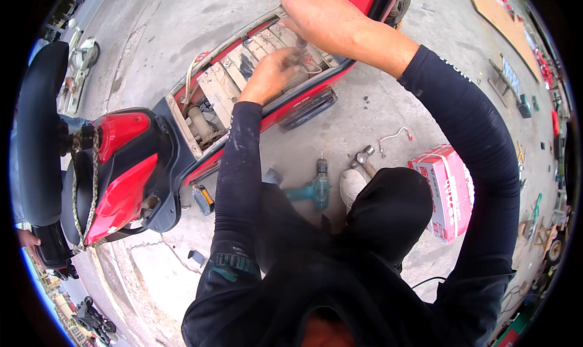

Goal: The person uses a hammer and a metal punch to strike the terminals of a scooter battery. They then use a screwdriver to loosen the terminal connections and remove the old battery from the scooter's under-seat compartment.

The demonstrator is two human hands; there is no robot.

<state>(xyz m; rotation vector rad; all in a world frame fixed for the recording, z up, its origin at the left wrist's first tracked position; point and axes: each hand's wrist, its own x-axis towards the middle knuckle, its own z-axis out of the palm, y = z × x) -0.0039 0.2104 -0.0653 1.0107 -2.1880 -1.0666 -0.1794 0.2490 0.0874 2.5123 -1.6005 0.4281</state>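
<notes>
A red electric scooter (121,128) stands before me, its floorboard compartment uncovered. Inside sits a row of dusty batteries (220,90) with thin wires (313,66) at the right end. My left hand (271,75) rests low over the batteries, fingers bent together near those wires; whatever they pinch is hidden. Higher and to the right, my right hand (322,20) is closed in a fist above the compartment's far end. A small dark piece shows below it, but I cannot make out what the hand grips.
On the concrete lie a teal cordless drill (320,186), a hammer (364,155), a battery pack (203,199) and a short wire (395,135). A pink-red box (443,192) stands by my right knee. Another person's hand (28,238) is at the far left, beside the scooter's black seat (42,140).
</notes>
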